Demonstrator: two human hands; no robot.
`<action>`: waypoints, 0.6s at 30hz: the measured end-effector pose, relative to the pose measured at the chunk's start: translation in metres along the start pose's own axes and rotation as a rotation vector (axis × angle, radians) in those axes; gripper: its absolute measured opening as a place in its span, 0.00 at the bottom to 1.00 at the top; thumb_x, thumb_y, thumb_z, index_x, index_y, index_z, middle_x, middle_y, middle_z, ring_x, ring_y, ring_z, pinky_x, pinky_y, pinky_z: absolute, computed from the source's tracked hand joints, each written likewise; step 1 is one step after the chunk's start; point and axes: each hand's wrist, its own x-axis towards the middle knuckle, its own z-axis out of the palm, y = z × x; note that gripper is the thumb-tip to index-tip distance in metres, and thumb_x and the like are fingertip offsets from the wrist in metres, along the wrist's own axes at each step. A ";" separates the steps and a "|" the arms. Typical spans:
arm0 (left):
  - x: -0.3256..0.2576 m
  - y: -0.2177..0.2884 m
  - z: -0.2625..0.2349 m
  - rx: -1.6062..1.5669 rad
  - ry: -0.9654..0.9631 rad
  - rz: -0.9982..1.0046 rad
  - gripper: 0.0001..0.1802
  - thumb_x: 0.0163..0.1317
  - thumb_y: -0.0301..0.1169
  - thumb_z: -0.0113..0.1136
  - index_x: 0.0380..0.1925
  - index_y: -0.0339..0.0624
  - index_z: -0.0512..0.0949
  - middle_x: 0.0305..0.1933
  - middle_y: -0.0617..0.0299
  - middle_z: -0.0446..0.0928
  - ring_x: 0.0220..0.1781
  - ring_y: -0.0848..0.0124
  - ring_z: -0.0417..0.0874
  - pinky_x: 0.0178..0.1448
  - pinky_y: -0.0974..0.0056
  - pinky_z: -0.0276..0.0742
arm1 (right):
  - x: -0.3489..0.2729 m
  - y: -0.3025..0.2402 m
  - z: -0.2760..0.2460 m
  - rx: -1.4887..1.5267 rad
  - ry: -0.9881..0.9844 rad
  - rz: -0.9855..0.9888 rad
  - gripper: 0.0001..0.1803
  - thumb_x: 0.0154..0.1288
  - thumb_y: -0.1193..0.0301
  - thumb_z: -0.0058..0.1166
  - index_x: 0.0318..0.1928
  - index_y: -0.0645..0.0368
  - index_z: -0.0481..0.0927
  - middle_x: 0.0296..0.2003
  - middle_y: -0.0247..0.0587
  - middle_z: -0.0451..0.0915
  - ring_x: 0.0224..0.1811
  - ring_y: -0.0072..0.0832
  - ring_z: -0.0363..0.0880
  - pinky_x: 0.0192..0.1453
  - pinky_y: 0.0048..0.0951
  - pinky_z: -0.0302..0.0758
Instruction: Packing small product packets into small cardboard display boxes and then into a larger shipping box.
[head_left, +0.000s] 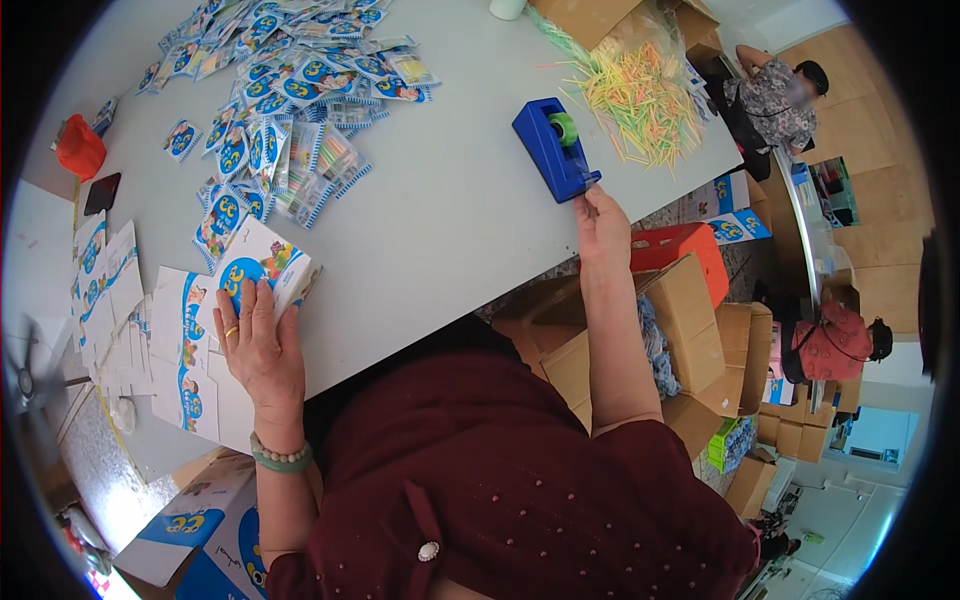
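Observation:
A small white and blue carton (262,250) with a fruit picture stands near the table's left front. My left hand (262,345) lies on it with the fingers stretched out over its printed side. To the right sits a blue tape dispenser (548,155) with a green-cored roll of tape (563,129). My right hand (604,225) is at the dispenser's front end, fingertips pinched together at the cutting edge, where clear tape (588,180) shows faintly. Flattened cartons (185,350) lie beside and partly under my left hand.
Several small printed packets (290,85) are heaped across the far left of the table (440,230). Thin coloured sticks (645,100) spill from a bag at the far right. A phone (102,194) and a red container (80,148) stand left. Open cardboard boxes (690,330) crowd my right side.

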 end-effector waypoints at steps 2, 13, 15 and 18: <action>0.002 -0.005 -0.009 -0.003 -0.056 0.025 0.21 0.53 0.29 0.67 0.50 0.42 0.79 0.56 0.54 0.77 0.68 0.50 0.67 0.71 0.48 0.59 | -0.005 0.002 0.001 -0.147 0.022 -0.009 0.06 0.60 0.78 0.53 0.39 0.61 0.76 0.36 0.36 0.77 0.39 0.27 0.75 0.50 0.31 0.75; -0.004 -0.019 -0.004 -0.090 0.078 0.135 0.20 0.47 0.31 0.70 0.43 0.41 0.80 0.51 0.56 0.79 0.60 0.52 0.74 0.62 0.50 0.68 | -0.008 0.006 -0.033 -0.606 -0.223 0.094 0.06 0.60 0.74 0.52 0.38 0.60 0.75 0.25 0.32 0.73 0.23 0.22 0.72 0.26 0.23 0.74; -0.004 -0.010 0.000 -0.048 0.109 0.138 0.20 0.48 0.31 0.70 0.43 0.41 0.79 0.51 0.57 0.78 0.60 0.51 0.75 0.62 0.50 0.68 | -0.076 0.024 0.010 -0.653 -0.383 0.088 0.05 0.60 0.73 0.53 0.37 0.59 0.76 0.25 0.31 0.72 0.22 0.21 0.71 0.26 0.23 0.72; -0.003 0.001 0.002 0.023 0.192 0.100 0.19 0.48 0.31 0.68 0.42 0.40 0.79 0.50 0.57 0.78 0.60 0.50 0.75 0.62 0.50 0.68 | -0.165 0.046 0.087 -0.630 -0.767 0.126 0.04 0.60 0.74 0.54 0.35 0.61 0.78 0.24 0.32 0.73 0.23 0.20 0.71 0.29 0.22 0.71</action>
